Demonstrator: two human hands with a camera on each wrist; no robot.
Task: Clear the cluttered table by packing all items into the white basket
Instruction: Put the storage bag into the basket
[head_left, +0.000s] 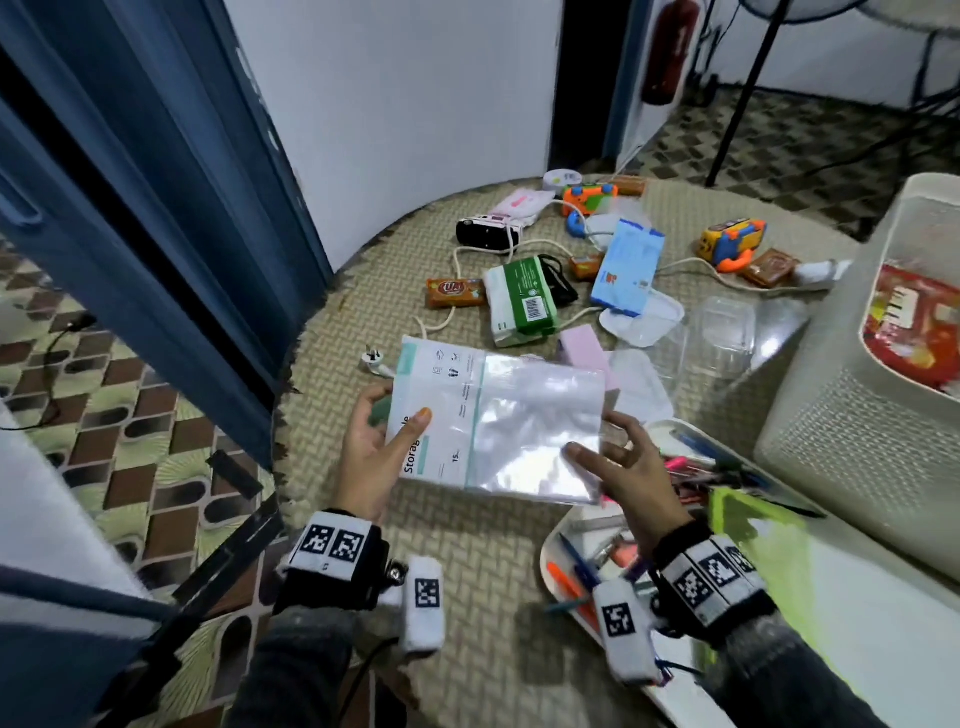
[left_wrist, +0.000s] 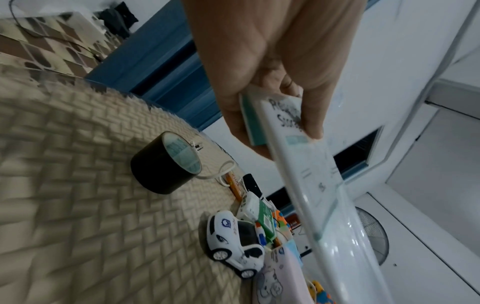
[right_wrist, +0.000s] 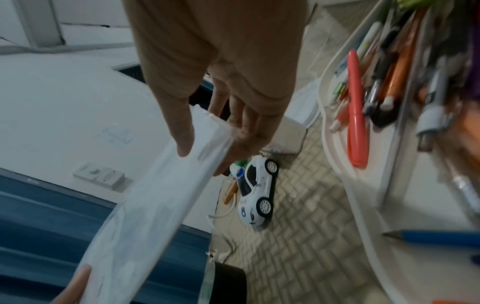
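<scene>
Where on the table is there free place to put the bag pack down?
Bare mat lies near the front edge, between the left hand and the pen tray. The far half is crowded: green pack, blue pack, toys and cable. Right of it stands the white basket.

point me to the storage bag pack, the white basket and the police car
storage bag pack (head_left: 498, 426), head view: middle of its clear front.
white basket (head_left: 852, 415), head view: perforated front wall.
police car (left_wrist: 235, 240), left wrist view: the roof and side.

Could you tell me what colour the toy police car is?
White police car with black windows; left wrist view.
</scene>
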